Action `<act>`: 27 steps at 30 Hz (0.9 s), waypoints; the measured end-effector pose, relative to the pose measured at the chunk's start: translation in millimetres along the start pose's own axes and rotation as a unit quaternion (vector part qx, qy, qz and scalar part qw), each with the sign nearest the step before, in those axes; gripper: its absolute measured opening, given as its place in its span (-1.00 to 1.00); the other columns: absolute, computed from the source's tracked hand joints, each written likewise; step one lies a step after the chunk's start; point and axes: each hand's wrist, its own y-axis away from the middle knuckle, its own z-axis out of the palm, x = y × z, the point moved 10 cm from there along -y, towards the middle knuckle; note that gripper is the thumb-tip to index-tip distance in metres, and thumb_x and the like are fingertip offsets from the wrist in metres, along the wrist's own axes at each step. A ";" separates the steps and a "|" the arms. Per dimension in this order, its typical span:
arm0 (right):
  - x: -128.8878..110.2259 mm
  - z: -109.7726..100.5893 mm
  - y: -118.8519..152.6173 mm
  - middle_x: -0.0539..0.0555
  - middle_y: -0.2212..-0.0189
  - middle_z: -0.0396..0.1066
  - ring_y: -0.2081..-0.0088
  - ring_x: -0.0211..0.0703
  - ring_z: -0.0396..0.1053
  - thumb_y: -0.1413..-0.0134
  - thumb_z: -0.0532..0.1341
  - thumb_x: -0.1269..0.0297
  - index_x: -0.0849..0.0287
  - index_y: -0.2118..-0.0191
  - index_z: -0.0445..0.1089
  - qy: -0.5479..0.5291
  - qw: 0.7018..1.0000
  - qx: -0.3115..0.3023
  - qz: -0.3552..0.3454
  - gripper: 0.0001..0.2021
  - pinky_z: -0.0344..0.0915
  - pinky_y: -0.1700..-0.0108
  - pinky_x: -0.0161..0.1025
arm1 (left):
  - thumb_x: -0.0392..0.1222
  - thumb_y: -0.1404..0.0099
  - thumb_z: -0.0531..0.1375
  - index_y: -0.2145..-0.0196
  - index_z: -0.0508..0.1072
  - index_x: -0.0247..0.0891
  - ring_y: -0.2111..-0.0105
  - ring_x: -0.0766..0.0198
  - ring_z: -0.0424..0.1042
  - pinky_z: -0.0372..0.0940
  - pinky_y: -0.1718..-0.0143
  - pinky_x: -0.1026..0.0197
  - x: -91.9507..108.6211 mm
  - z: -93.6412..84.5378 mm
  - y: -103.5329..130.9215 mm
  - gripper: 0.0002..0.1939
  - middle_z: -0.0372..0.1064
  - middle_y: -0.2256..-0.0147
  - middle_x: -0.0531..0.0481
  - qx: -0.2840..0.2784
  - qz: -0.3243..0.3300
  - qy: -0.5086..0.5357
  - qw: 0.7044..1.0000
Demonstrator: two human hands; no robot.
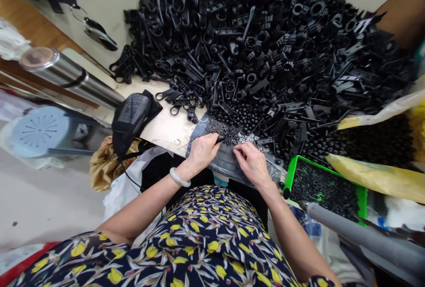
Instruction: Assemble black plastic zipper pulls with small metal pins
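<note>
My left hand [203, 151], with a pale bangle [179, 177] at its wrist, is closed round a small black plastic part [220, 139] whose end sticks out past the fingers. Just to the right, my right hand [252, 161] is pinched, fingertips together; whatever lies between them is too small or hidden to make out. Both hands hover low over a dark cloth [223, 158] at the table's front edge. Beyond the fingertips lie a heap of small silvery pins [246, 138], tiny dark pieces [219, 127] and black balls [247, 116].
A large pile of black plastic parts [239, 44] fills the back of the table. At the right stands a green tray [292, 170] of small black pieces beside a yellow bag [375, 176]. On the left are a steel flask [71, 72], a black mesh pouch [133, 116] and a blue stool [41, 130].
</note>
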 end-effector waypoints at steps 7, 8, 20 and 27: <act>-4.1 7.0 -11.9 0.07 0.20 0.53 0.24 -0.13 0.49 -0.42 0.16 0.27 0.09 0.13 0.52 0.054 0.998 0.015 0.014 -0.83 0.33 0.18 -0.23 | -0.14 -0.38 0.25 0.41 0.44 -0.23 0.46 0.26 0.42 0.19 0.38 0.24 -11.6 -10.5 3.3 -0.80 0.49 0.45 -0.03 0.029 -0.044 0.195 0.979; -6.0 8.0 -13.9 0.07 0.21 0.53 0.24 -0.12 0.49 -0.42 0.15 0.26 0.09 0.14 0.52 0.066 0.998 0.019 0.014 -0.82 0.32 0.19 -0.23 | -0.09 -0.37 0.27 0.40 0.44 -0.23 0.53 0.30 0.38 0.17 0.44 0.26 -18.8 -7.8 6.2 -0.78 0.48 0.48 0.00 0.018 -0.085 0.269 0.959; -15.8 1.5 -13.9 0.00 0.30 0.50 0.41 -0.24 0.38 -0.38 0.21 0.24 0.08 0.19 0.50 0.030 0.997 0.064 0.000 -0.86 0.25 0.32 -0.25 | -0.07 -0.13 0.45 0.31 0.50 -0.35 0.71 0.58 0.10 -0.15 0.67 0.38 -22.4 26.7 45.5 -0.68 0.43 0.52 0.06 -0.097 -0.271 0.699 0.655; -53.2 -11.5 -4.7 0.00 0.33 0.46 0.48 -0.29 0.27 -0.37 0.23 0.29 0.10 0.19 0.49 -0.098 0.990 0.091 -0.039 -0.91 0.25 0.39 -0.26 | -0.04 -0.13 0.47 0.36 0.47 -0.34 0.67 0.54 0.17 -0.05 0.65 0.39 -9.8 29.6 44.4 -0.65 0.38 0.52 0.09 -0.049 -0.270 0.731 0.624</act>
